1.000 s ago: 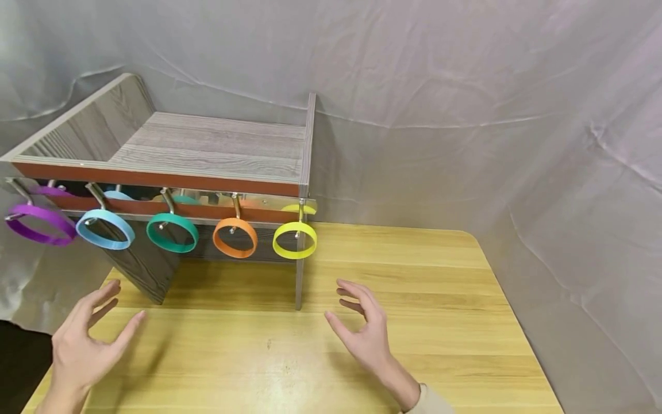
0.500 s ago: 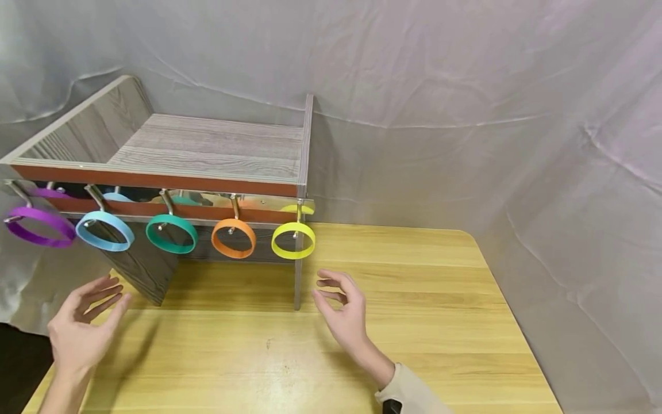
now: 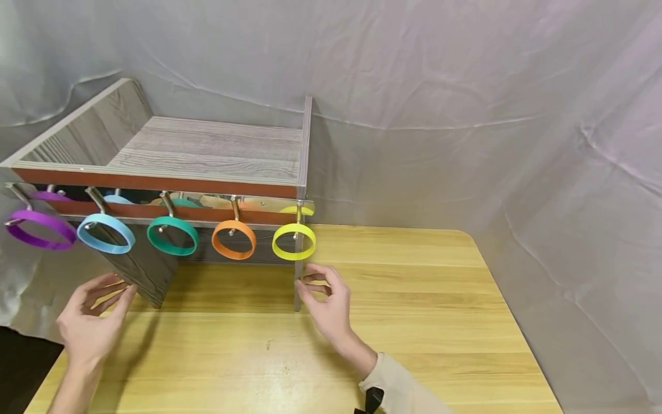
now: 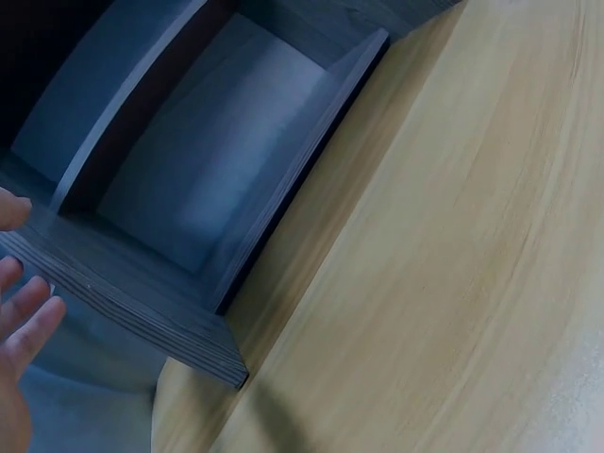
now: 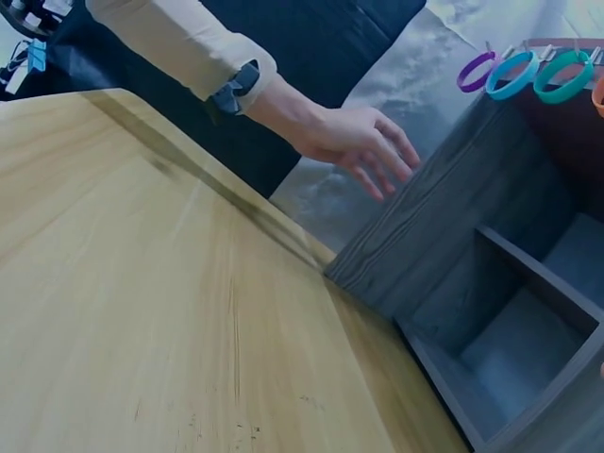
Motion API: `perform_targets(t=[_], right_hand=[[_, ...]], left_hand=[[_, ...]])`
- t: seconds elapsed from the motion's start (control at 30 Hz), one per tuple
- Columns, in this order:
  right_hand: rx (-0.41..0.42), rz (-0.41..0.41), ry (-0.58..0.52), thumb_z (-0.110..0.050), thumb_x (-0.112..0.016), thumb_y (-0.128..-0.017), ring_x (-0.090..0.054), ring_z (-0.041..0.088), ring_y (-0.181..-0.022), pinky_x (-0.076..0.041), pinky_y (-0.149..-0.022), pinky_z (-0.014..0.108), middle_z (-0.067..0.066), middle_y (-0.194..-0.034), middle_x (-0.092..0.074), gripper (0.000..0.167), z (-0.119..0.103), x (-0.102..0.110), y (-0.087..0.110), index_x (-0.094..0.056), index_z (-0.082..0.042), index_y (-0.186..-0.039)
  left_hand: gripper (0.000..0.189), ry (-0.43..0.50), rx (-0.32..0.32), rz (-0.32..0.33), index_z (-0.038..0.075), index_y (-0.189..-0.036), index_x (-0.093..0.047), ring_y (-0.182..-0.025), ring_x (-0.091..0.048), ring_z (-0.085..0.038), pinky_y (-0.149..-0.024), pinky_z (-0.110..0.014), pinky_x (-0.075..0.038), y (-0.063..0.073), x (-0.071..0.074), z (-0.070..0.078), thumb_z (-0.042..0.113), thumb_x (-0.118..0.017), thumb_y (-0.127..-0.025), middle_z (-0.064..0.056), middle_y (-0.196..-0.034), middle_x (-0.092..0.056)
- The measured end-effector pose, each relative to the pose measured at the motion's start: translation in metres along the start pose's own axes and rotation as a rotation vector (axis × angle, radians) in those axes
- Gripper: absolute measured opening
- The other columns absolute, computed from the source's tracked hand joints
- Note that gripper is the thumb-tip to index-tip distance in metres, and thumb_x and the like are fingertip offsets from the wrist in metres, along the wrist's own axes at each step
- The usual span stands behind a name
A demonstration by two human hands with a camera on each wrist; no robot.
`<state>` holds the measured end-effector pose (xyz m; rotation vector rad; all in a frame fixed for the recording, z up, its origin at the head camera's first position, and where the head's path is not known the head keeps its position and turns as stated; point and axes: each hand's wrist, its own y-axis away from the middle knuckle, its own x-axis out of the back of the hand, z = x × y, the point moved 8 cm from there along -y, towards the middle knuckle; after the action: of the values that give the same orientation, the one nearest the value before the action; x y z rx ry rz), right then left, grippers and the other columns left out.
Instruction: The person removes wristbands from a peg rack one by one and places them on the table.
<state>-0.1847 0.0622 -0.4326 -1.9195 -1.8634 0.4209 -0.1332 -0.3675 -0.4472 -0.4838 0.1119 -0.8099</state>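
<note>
A grey wood-grain rack (image 3: 207,141) stands on the table, with a row of metal hooks along its front. Purple (image 3: 41,230), light blue (image 3: 106,233), green (image 3: 173,236), orange (image 3: 234,239) and yellow (image 3: 293,241) rings hang from them. My left hand (image 3: 93,316) is at the rack's left side panel (image 4: 132,302), thumb and fingers spread to either side of its front edge. My right hand (image 3: 328,302) is at the right side panel (image 3: 298,296), its thumb overlapping the panel's front edge. Whether either hand touches the wood cannot be told.
A light wooden table (image 3: 414,322) lies under the rack and extends to its right. Silvery-grey cloth (image 3: 439,86) hangs behind and at the right side. The rack has inner shelves (image 5: 543,274) low down. Dark material (image 3: 23,368) lies beyond the table's left edge.
My right hand has moved left, up to the right side panel. My left hand has shifted slightly toward the left panel, its thumb and fingers closer together. The rings hang as before.
</note>
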Motion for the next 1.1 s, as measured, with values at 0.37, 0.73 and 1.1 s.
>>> perform_targets(t=[0.37,0.73,1.1], right_hand=[[-0.007,0.023,0.008,0.000,-0.078,-0.091,-0.070,0.026,-0.098,-0.071,-0.081,0.031,0.017,-0.110,-0.068,0.032,0.002,-0.011,-0.002,-0.068,-0.006,-0.121],[-0.008,0.085,0.070,-0.004,-0.085,-0.087,-0.068,0.019,-0.095,-0.070,-0.080,0.031,0.014,-0.108,-0.067,0.035,0.002,-0.012,-0.003,-0.067,-0.008,-0.117],[0.017,0.081,0.103,0.001,-0.082,-0.087,-0.071,0.022,-0.093,-0.072,-0.077,0.032,0.013,-0.106,-0.068,0.032,0.001,-0.011,-0.006,-0.068,-0.009,-0.114]], left_hand=[[0.038,-0.016,0.057,0.020,-0.008,-0.112,-0.072,-0.081,-0.071,0.009,-0.075,-0.005,-0.062,-0.003,0.000,-0.011,-0.021,-0.077,-0.077,0.024,-0.091,-0.073],[0.029,-0.020,0.062,0.014,-0.002,-0.104,-0.073,-0.075,-0.069,0.012,-0.068,-0.002,-0.060,-0.010,-0.003,-0.010,-0.017,-0.076,-0.079,0.029,-0.085,-0.072],[0.034,-0.023,0.038,0.011,0.010,-0.102,-0.074,-0.075,-0.067,0.015,-0.068,-0.001,-0.059,-0.011,-0.003,-0.009,-0.017,-0.075,-0.080,0.031,-0.086,-0.070]])
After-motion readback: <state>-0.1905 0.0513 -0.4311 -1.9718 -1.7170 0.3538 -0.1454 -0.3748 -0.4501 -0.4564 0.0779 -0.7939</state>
